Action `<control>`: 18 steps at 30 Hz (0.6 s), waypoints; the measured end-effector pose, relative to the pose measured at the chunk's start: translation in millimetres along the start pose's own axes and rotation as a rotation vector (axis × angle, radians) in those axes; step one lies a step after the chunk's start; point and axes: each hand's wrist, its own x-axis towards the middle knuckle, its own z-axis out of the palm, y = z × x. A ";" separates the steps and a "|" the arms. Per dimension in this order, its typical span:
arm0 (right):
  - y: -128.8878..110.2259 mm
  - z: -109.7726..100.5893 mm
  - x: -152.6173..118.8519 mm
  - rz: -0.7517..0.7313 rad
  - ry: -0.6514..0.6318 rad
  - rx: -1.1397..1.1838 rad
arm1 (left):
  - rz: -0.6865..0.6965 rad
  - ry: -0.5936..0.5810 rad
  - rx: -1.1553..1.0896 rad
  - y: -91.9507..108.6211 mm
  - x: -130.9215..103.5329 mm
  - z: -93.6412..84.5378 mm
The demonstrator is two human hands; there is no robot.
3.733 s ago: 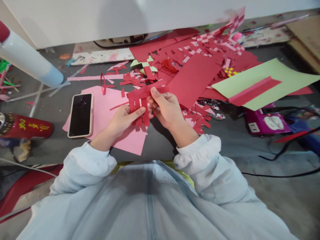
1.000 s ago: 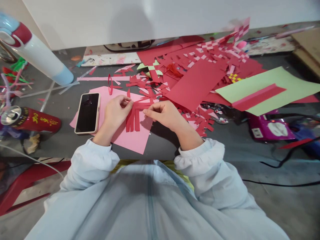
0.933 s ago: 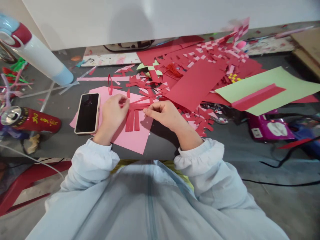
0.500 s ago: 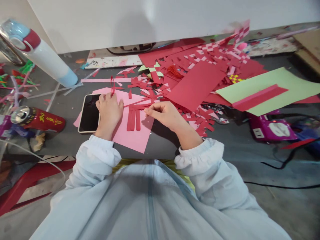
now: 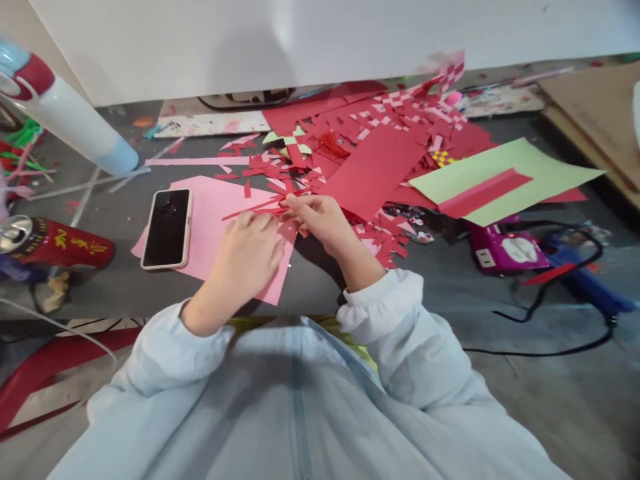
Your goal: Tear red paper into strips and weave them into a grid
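My left hand [image 5: 250, 257] lies over the pink paper sheet [image 5: 210, 193], its fingers bent and closed on red paper strips [image 5: 237, 213] whose ends stick out past the knuckles. Close beside it, my right hand [image 5: 320, 220] pinches the red strips between thumb and fingers. Both hands hide most of the strips, so how these overlap cannot be seen. A phone [image 5: 167, 228] with a dark screen rests on the left part of the pink sheet.
Red and pink paper scraps [image 5: 295, 167] lie beyond my hands, near a red card [image 5: 375, 170] and a light green sheet [image 5: 505, 167]. At left stand a bottle [image 5: 85, 120] and a drink can [image 5: 65, 243]. A purple box [image 5: 507, 250] and blue glue gun [image 5: 585, 280] lie right.
My left hand has moved from beside the phone rightward onto the red strips, close to my right hand. The phone is now uncovered. The whole view has shifted slightly.
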 end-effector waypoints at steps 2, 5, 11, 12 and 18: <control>0.1 -2.0 -1.4 -0.001 0.004 -0.037 | 0.060 -0.011 0.074 14.4 -9.1 -0.3; -0.8 -4.2 -3.9 0.009 -0.016 -0.083 | 0.107 0.014 0.094 26.8 -20.5 -0.6; -2.4 -5.6 -6.2 -0.011 -0.105 -0.069 | 0.012 0.118 -0.138 14.8 -26.4 -0.8; -2.8 -5.9 -6.3 -0.016 -0.133 -0.080 | -0.088 0.186 -0.173 9.7 -25.5 -0.2; -10.8 -6.3 -11.5 -0.047 -0.396 -0.208 | -0.376 0.274 -0.354 -14.8 -18.1 2.0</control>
